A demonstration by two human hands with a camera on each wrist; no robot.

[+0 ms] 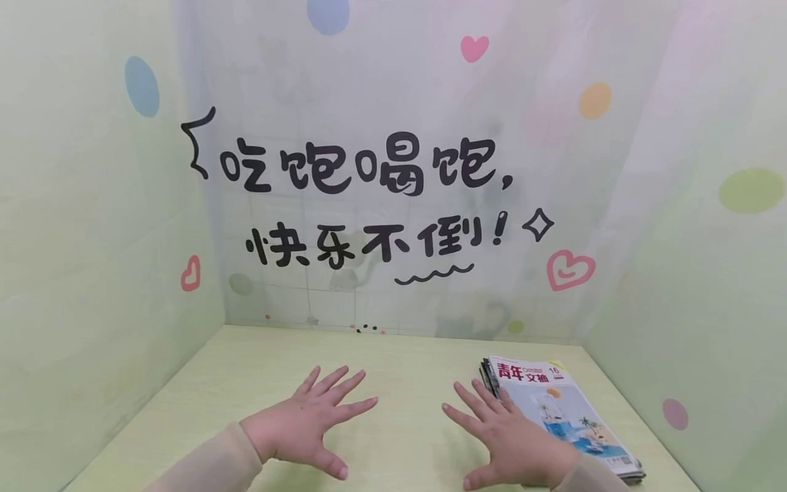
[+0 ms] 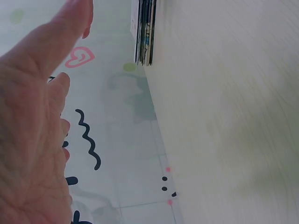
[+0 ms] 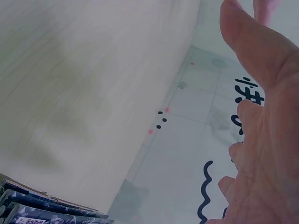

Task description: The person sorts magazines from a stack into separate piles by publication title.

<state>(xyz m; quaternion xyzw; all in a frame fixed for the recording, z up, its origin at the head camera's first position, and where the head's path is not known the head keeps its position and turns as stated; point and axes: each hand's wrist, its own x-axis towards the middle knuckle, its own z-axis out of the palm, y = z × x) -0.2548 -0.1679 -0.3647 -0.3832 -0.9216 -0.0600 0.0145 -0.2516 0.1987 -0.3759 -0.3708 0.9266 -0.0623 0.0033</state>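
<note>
My left hand (image 1: 310, 425) is held over the table with its fingers spread and nothing in it. To its right my right hand (image 1: 507, 437) is also spread and holds nothing. In the head view the right hand covers part of the left side of a stack of magazines (image 1: 572, 417). The top magazine has red lettering and a blue beach picture. Page edges of the stack (image 2: 145, 32) show at the top of the left wrist view. Its corner (image 3: 51, 210) appears at the lower left of the right wrist view.
A pale wood-grain table (image 1: 406, 383) lies under both hands. Light fabric-like walls enclose it at the left, back and right. The back wall (image 1: 369, 301) carries black lettering, hearts and coloured dots.
</note>
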